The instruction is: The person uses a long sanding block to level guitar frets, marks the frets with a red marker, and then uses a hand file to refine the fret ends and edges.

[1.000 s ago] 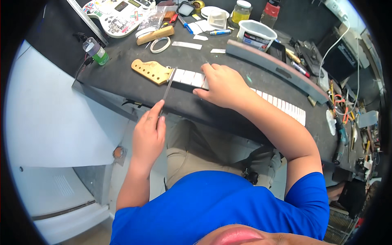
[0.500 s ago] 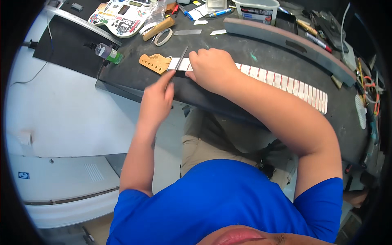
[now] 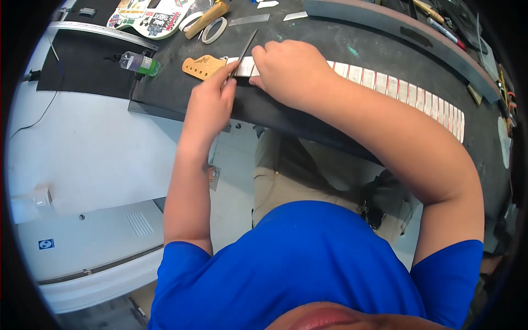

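Observation:
A guitar neck (image 3: 404,91) lies along the bench's near side, its fretboard covered in whitish strips with reddish fret lines between them. Its bare wooden headstock (image 3: 202,67) points left. In my left hand (image 3: 210,102) is a thin dark file (image 3: 249,46), closed between thumb and fingers. The file slants across the fretboard close to the headstock end. Just right of it, my right hand (image 3: 291,69) is curled over the neck, fingers bent on top and thumb at the near edge. What lies beneath the right palm is hidden.
A spray bottle (image 3: 140,64) with green liquid lies left of the headstock. Behind are rolls of tape (image 3: 214,30), a wooden block (image 3: 207,20), a stickered guitar body (image 3: 146,19) and a metal strip (image 3: 249,20). A long grey levelling beam (image 3: 401,36) runs along the back right.
The view has shifted, so the bench sits higher in the picture. My left hand still holds the file over nearly the same fretboard spot, and my right hand remains on the neck.

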### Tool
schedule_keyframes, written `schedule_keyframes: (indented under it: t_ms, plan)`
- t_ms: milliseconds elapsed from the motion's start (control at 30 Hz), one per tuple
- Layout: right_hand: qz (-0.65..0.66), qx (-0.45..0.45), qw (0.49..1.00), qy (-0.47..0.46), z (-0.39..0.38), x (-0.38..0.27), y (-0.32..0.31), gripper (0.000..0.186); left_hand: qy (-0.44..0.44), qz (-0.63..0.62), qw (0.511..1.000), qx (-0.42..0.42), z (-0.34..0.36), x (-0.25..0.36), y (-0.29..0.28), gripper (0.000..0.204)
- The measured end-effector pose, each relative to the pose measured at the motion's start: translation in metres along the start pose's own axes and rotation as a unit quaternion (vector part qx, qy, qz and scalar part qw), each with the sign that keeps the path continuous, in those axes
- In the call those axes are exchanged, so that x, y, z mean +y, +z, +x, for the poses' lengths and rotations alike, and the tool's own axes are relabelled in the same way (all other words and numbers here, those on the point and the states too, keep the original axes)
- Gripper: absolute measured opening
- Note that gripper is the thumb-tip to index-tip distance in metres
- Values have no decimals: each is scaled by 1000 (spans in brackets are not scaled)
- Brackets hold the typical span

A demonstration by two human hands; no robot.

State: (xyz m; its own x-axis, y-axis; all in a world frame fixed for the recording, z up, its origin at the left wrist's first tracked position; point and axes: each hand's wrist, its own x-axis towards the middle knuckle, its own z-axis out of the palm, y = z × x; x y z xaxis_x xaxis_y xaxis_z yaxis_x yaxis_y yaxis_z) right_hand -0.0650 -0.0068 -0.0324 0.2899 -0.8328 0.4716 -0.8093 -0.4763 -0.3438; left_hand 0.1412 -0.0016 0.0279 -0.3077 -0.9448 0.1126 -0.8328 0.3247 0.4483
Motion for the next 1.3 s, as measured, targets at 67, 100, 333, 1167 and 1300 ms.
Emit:
schedule_keyframes:
  t_ms: [67,100,333,1167,1300]
  plan:
    - [-5,-9,1000,-9,0,3,-3,40,-32,-7,999,-37,-6,-7,3,43]
    - [-5,-9,1000,-3,-2,4,-1,40,40,-9,999,18,-31,-24,11,41]
    - [-6,3,1000,-8,-1,1,-4,40,36,7,999,19,-32,-15,8,43]
    - [6,8,1000,0,-3,1,-1,34,-12,-13,1000,-19,-14,-4,2,42]
    - [1,-14,1000,9,-4,0,-1,40,-10,-17,1000,-22,-45,-27,10,41]
